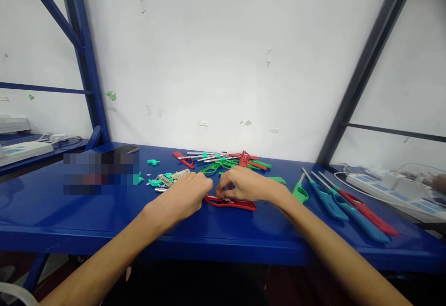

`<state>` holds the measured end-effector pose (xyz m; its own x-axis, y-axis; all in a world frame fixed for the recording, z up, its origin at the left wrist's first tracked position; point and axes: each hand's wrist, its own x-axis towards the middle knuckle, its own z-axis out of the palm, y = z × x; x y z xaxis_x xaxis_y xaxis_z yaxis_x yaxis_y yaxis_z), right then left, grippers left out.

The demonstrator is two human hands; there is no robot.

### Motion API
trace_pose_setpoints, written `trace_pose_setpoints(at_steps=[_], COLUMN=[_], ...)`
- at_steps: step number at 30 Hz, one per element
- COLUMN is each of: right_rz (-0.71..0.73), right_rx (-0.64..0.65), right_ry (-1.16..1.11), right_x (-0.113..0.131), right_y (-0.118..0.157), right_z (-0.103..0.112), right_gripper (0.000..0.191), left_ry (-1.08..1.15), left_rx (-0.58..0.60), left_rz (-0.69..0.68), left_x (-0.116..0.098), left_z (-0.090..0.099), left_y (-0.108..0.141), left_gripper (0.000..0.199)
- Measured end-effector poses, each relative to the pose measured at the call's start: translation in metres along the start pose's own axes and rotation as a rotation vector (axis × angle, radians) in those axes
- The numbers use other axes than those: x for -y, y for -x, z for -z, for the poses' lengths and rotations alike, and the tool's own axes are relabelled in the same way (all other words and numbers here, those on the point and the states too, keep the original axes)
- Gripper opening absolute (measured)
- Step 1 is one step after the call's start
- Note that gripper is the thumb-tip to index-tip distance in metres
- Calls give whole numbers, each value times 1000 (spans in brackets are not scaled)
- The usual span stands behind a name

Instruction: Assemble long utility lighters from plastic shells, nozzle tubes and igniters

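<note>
A red lighter casing half [242,205] lies on the blue table with its inside facing up, small metal parts showing within. My left hand [190,193] is closed at its left end, the fingertips mostly hidden behind the knuckles. My right hand [245,182] bends over the casing with thumb and fingers pinched together at the metal parts; whatever they hold is too small to make out. Left of my left hand lies a pile of small metal parts [167,178] with teal plastic pieces [155,182] around it.
Behind my hands are red casing pieces [181,158], green casing pieces [211,169] and metal tubes [200,153]. Several long-necked lighters [362,215] lie at the right, near a white power strip [393,189]. A pixelated patch covers part of the left side. Blue table [114,222] ends at the front.
</note>
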<state>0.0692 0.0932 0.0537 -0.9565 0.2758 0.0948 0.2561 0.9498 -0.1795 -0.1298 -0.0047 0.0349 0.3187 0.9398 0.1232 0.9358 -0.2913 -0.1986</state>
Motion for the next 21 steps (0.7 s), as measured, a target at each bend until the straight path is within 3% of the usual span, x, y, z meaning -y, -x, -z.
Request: trace_pose_setpoints(at_steps=[7,13,17,21], right_rz=[-14,-318,-427,-414], right_rx=[-83,-296,-271,-238], right_ry=[27,184,231,238], right_x=[1,-38,-64,-68], right_y=[5,24,33,29], right_z=[17,39,39,32], right_gripper=[16,23,25,26], left_ry=[-13,26,61,115], left_rx=[25,39,45,36], left_rz=[8,30,23,5], left_x=[2,1,2,7], left_z=[10,19,20,19], left_y=[3,5,6,3], left_gripper=[17,17,16,16])
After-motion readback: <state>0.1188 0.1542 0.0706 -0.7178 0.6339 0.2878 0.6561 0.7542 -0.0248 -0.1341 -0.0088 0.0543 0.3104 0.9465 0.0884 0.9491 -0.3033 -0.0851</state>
